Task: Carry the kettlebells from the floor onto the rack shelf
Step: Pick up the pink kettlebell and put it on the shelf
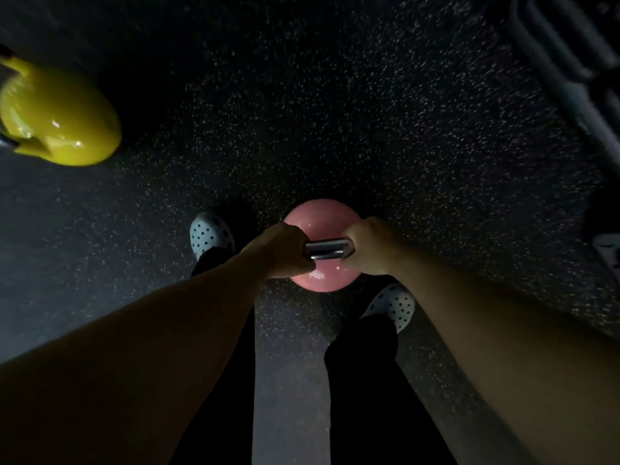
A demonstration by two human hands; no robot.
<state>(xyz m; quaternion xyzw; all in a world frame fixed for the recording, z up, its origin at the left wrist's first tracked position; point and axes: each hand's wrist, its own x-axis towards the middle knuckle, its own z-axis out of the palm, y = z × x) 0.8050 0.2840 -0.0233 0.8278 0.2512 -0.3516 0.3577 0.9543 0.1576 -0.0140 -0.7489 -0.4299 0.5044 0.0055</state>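
A pink kettlebell with a shiny steel handle sits low in the middle of the head view, between my two feet. My left hand is closed around the left end of the handle. My right hand is closed around the right end. Whether the bell rests on the floor or hangs just above it I cannot tell. A yellow kettlebell stands on the floor at the far left, partly cut off by the frame edge.
The floor is dark speckled rubber. A dark metal frame, blurred, runs down the upper right edge. My feet wear pale shoes with dark holes, left shoe and right shoe.
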